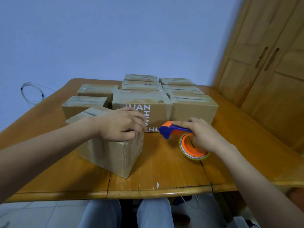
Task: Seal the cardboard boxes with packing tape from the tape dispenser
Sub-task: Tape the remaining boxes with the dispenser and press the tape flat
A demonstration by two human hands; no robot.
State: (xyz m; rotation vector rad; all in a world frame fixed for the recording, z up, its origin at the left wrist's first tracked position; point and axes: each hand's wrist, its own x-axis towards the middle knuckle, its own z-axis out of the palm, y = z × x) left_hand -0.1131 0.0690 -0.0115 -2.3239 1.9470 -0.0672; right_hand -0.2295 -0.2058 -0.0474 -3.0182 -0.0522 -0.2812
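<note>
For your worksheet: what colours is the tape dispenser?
Blue and orange tape dispenser, head view.

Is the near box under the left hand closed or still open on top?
Closed: the near box shows flat flaps under the left hand. Whether tape covers its seam, cannot tell.

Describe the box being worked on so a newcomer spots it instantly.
On the wooden table, cardboard boxes stand in rows. The plain brown cardboard box is nearest the table's front edge, under the left hand. Unlike its neighbours, it sits turned at an angle.
</note>
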